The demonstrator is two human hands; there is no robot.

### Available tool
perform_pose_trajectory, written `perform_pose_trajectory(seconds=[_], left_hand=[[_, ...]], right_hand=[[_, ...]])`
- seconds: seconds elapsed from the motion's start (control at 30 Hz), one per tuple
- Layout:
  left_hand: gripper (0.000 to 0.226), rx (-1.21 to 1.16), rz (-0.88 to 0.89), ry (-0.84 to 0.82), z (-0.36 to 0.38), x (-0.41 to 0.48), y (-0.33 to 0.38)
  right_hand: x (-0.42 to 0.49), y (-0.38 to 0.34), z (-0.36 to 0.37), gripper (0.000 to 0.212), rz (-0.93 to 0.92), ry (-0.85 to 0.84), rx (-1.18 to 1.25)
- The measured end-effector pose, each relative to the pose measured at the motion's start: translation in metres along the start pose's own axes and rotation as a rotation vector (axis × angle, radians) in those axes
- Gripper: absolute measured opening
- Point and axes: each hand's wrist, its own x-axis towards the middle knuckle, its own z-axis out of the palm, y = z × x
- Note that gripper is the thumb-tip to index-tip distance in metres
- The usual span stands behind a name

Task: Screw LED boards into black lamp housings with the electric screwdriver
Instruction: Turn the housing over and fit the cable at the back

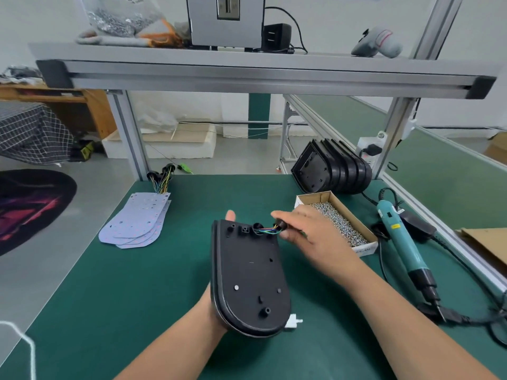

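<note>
The right hand (pixel 310 231) is closed in a pinch on a black grommet (pixel 280 224), from which coloured wires (pixel 270 231) are led into the far end of the black lamp housing (pixel 247 275). The housing is carried above the green mat (pixel 131 297) on the left hand (pixel 214 311), back face up. One fingertip (pixel 230 215) is seen past its far edge. The rest of that hand is hidden beneath the housing, so its grip cannot be told. A white connector (pixel 293 322) protrudes at the housing's near edge.

At 2 o'clock from the housing, an open cardboard box (pixel 354 216) is filled with loose silver screws (pixel 340 227). It is partly covered by the right hand. The electric screwdriver (pixel 397 237) is laid on the mat at 3 o'clock, just beyond the box, with its cable attached.

A nested stack of black housings (pixel 332 171) is placed on its side at 1 o'clock, behind the box. A fanned stack of LED boards (pixel 137 223) with wire tails is laid at 10 o'clock, well apart from both hands.

On the overhead shelf (pixel 247 67) at 12 o'clock, a clear bag of screws (pixel 120 15) and a grey unit (pixel 225 20) are stored.
</note>
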Motion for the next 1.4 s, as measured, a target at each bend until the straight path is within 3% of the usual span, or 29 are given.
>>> perform_pose_trajectory(seconds=[0.07, 0.17, 0.23, 0.3, 0.4, 0.47, 0.53, 0.6, 0.67, 0.73, 0.9, 1.13, 1.23, 1.4], left_hand=[[0.071, 0.023, 0.024, -0.003, 0.012, 0.0, 0.012], [0.038, 0.035, 0.11, -0.117, 0.023, 0.006, 0.028], [0.033, 0.041, 0.24, -0.123, 0.024, 0.014, 0.033], [0.039, 0.109, 0.325, -0.115, 0.022, 0.021, 0.035], [0.036, 0.239, 0.334, -0.077, 0.016, 0.027, 0.034], [0.028, 0.333, 0.34, -0.033, 0.015, 0.027, 0.032], [0.015, 0.528, 0.463, -0.017, 0.015, 0.024, 0.028], [0.021, 0.817, 0.677, 0.028, 0.009, 0.024, 0.026], [0.024, 1.176, 0.826, -0.048, -0.004, 0.026, 0.025], [0.03, 1.437, 0.868, -0.114, -0.012, 0.025, 0.027], [0.034, 1.465, 0.676, -0.318, -0.024, 0.022, 0.046], [0.037, 1.285, 0.505, -0.361, -0.024, 0.02, 0.061], [0.037, 1.298, 0.454, -0.408, -0.025, 0.019, 0.063], [0.045, 1.073, 0.631, -0.385, -0.012, 0.017, 0.047]], right_hand=[[0.0, 0.003, 0.0, 0.043, -0.029, -0.049, -0.081], [0.0, 0.004, -0.001, 0.049, -0.01, -0.096, -0.15], [0.0, 0.002, 0.001, 0.048, -0.013, -0.088, -0.179], [0.002, -0.001, 0.003, 0.044, 0.016, -0.049, -0.182], [0.006, -0.006, -0.001, 0.036, 0.117, 0.072, -0.142], [0.006, -0.009, -0.003, 0.027, 0.088, 0.168, -0.196], [0.005, -0.01, -0.004, 0.026, 0.037, 0.257, -0.267], [0.005, -0.014, -0.006, 0.028, 0.014, 0.286, -0.291], [0.005, -0.016, -0.009, 0.035, -0.013, 0.238, -0.303], [0.001, -0.017, -0.012, 0.043, -0.011, 0.117, -0.244], [-0.011, -0.01, -0.019, 0.034, -0.002, -0.025, -0.089], [-0.01, -0.01, -0.013, 0.008, 0.011, 0.033, -0.076], [-0.01, -0.019, -0.007, 0.011, -0.064, 0.021, -0.153], [-0.007, -0.031, -0.005, 0.009, -0.133, 0.049, -0.182]])
